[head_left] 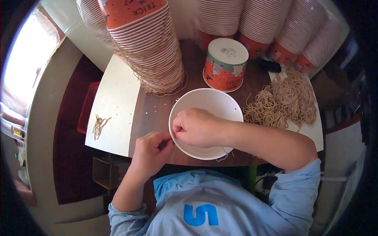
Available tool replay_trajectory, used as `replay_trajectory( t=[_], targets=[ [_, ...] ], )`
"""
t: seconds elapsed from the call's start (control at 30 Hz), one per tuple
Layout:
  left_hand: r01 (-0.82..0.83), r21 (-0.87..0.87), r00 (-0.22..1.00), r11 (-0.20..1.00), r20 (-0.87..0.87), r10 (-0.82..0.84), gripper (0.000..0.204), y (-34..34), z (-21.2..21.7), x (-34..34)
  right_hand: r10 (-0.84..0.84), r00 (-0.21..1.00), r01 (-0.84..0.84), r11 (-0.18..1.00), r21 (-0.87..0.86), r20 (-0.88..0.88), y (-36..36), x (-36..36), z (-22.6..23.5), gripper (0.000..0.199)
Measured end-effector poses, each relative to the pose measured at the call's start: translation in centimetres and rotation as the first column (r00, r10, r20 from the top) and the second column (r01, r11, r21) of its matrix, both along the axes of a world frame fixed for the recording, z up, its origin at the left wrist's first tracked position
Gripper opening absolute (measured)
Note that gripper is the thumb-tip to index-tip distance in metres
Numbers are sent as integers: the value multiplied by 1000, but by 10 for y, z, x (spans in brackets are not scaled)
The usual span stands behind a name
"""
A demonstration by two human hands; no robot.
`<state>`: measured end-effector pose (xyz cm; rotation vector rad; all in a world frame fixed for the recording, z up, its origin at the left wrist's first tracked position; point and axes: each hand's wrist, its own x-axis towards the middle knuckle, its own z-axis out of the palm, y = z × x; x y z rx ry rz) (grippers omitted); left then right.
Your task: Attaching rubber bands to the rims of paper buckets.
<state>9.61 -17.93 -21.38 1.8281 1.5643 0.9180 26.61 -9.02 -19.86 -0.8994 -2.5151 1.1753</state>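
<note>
In front of me on the table stands a paper bucket (214, 100), its white inside facing up. My right hand (198, 128) reaches into it with curled fingers against the left part of the wall. Outside that same wall, just below the rim, my left hand (151, 152) has thumb and forefinger pinched together. Whatever either hand grips is too small or hidden to make out. A thin piece of cord (224, 154) hangs over the bucket's near right rim, partly below my right forearm.
Behind the bucket, an orange patterned bucket (225, 70) sits upside down. A tall nested stack (147, 51) with cords hanging along it rises at the back left. Bagged stacks (260, 19) line the back. Loose tan cord (285, 102) is heaped right; a small bunch (99, 126) lies left.
</note>
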Motion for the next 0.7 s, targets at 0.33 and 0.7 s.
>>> replay_trajectory(
  t=[0.33, 0.7],
  targets=[
    [-57, -164, 929, 985, 353, 113, 8, -8, -19, 0, 0, 1000, -3, 992, -126, -20, -2, 16, 11, 33],
    [264, -123, 511, 957, 859, -30, 4, -38, -60, -34, -33, 999, 34, 979, 199, -12, -79, 44, 51, 37]
  ],
)
